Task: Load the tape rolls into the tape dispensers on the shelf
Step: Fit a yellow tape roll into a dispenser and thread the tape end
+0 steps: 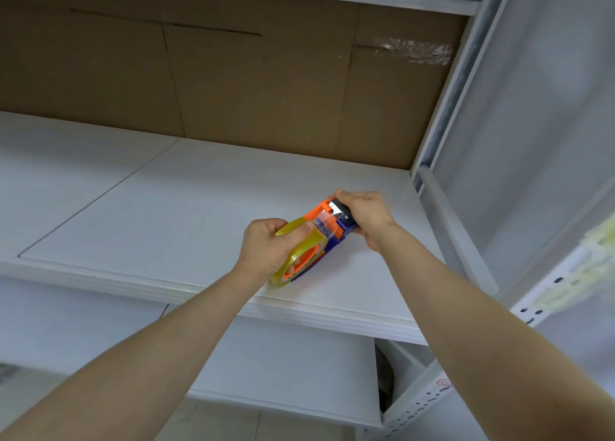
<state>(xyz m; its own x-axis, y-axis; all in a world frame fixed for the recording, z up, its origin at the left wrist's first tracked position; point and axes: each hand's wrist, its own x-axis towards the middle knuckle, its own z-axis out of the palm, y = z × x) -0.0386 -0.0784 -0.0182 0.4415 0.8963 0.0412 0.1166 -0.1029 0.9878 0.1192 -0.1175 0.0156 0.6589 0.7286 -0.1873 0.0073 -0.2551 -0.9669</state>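
Observation:
An orange and blue tape dispenser [332, 229] lies on the white shelf [166, 207], near its front right part. A yellowish clear tape roll [299, 261] sits on the dispenser's orange hub. My left hand [263, 247] grips the roll from the left, thumb over its top. A strip of clear tape runs from the roll up over the orange front part. My right hand [366, 211] holds the dispenser's metal cutter end, fingers wrapped over it, hiding that end.
Brown cardboard [233, 74] backs the shelf. A white metal upright [442, 134] and side panel close off the right. A lower shelf [283, 374] lies beneath, and a perforated post [532, 314] stands at the near right.

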